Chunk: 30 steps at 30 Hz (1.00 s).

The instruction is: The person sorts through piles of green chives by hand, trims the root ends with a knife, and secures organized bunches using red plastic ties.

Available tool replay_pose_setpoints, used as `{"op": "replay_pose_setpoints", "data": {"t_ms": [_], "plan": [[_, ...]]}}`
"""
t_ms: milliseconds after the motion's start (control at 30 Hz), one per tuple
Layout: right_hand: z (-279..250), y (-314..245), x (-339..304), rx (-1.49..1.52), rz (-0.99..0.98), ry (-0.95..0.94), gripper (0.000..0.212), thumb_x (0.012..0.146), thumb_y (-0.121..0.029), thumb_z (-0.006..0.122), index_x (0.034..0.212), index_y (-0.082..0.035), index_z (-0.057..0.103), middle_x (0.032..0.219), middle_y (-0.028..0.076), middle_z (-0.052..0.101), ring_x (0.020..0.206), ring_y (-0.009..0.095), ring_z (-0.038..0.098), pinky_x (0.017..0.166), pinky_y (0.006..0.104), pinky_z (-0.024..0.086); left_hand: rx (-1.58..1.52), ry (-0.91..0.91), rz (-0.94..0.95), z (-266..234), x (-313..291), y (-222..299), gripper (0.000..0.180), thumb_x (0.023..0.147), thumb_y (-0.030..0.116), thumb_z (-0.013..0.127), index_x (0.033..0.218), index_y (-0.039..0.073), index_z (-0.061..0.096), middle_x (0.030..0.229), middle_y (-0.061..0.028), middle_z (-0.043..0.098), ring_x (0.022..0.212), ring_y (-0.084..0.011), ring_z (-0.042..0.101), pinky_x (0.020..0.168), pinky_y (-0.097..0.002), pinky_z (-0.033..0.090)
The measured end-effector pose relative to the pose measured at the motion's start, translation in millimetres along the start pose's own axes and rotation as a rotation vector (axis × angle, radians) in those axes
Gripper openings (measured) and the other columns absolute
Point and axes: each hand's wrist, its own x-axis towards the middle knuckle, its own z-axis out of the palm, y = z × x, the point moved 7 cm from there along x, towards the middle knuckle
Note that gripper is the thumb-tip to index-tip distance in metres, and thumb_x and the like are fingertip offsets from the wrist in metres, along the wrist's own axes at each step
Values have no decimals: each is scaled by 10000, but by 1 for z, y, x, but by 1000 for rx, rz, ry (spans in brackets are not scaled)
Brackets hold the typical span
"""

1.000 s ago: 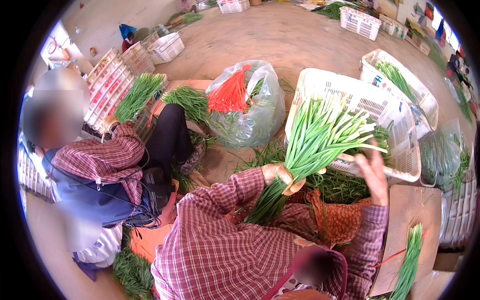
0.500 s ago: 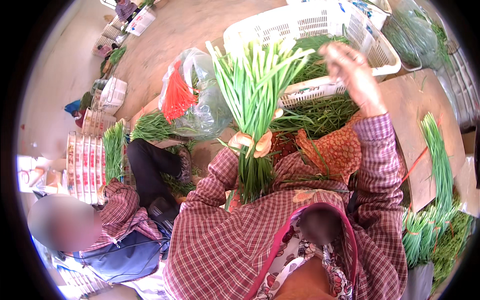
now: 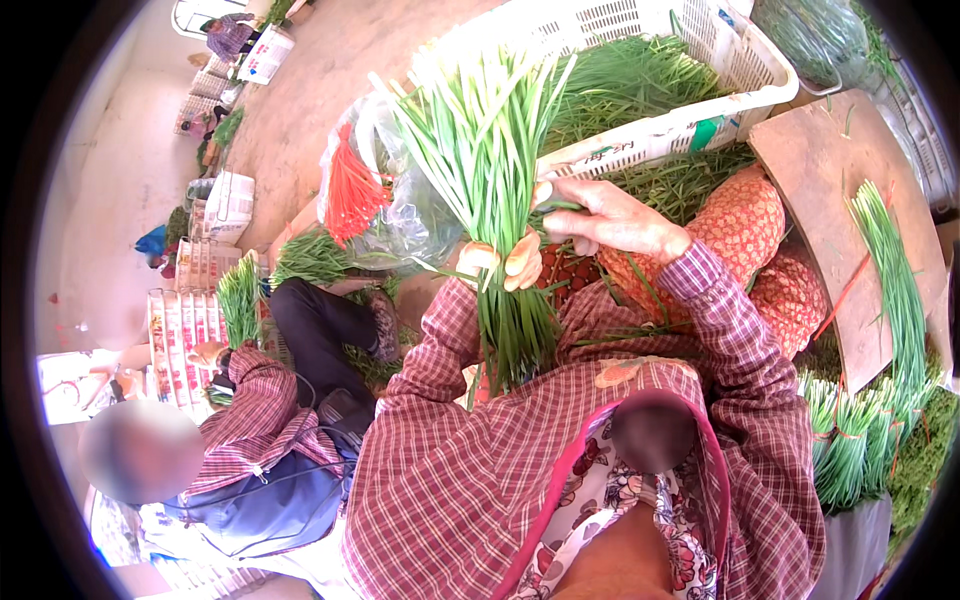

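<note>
My left hand (image 3: 512, 263) is closed round a thick bunch of garlic chives (image 3: 490, 160). The pale cut ends fan out at the top, and the dark green leaf tips hang below my grip, over my lap. My right hand (image 3: 625, 222) is at the right side of the bunch, just above my left hand, thumb and forefinger pinched together. A bit of green chive leaf shows between those fingertips. More loose chives (image 3: 680, 180) lie just beyond my right wrist, above the orange patterned cloth (image 3: 740, 220) on my legs.
Beyond my hands stands a white plastic crate (image 3: 660, 140) holding chives. Red ties (image 3: 352, 195) lie on a clear plastic bag (image 3: 420, 225). At right are a brown board (image 3: 800, 150) and tied chive bundles (image 3: 850, 460). A co-worker (image 3: 250, 430) sits close on my left.
My right hand has come down and left from over the crate to the side of the bunch, and its fingers have closed. My left hand keeps its hold on the bunch.
</note>
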Motion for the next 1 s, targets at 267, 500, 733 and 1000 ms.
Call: {"op": "replay_pose_setpoints", "data": {"t_ms": [267, 500, 733, 1000], "plan": [[-128, -16, -64, -422, 41, 527, 478, 971, -480, 491, 1132, -56, 640, 662, 17, 573, 536, 129, 553, 492, 273, 475, 31, 60, 23, -6, -13, 3, 958, 765, 155, 688, 1535, 82, 122, 761, -39, 554, 584, -154, 517, 530, -291, 416], [-86, -24, -38, -131, -40, 475, 1016, 828, -501, 706, 1515, -15, 136, 1450, 326, 334, 1241, 362, 510, 1039, 454, 424, 247, 548, 42, 0, 21, 19, 512, 783, 152, 685, 1252, -4, 555, 835, -93, 645, 661, -172, 599, 597, -287, 490], [-54, -37, 2, 156, -414, 653, 998, 797, -238, 794, 1486, 2, 112, 1367, 170, 466, 1206, 217, 503, 1049, 340, 397, 733, 672, 498, 17, 115, 21, 537, 868, 96, 598, 1372, 13, 432, 1134, -132, 644, 1104, -235, 586, 962, -305, 477], [-111, -39, -67, 516, -219, 629, 443, 816, -140, 749, 1212, -24, 589, 1104, 42, 654, 954, 142, 634, 855, 294, 519, 1373, 424, 174, 80, 151, 3, 1232, 730, 442, 809, 1502, -35, -24, 1199, -295, 576, 1011, -369, 649, 884, -368, 512]]}}
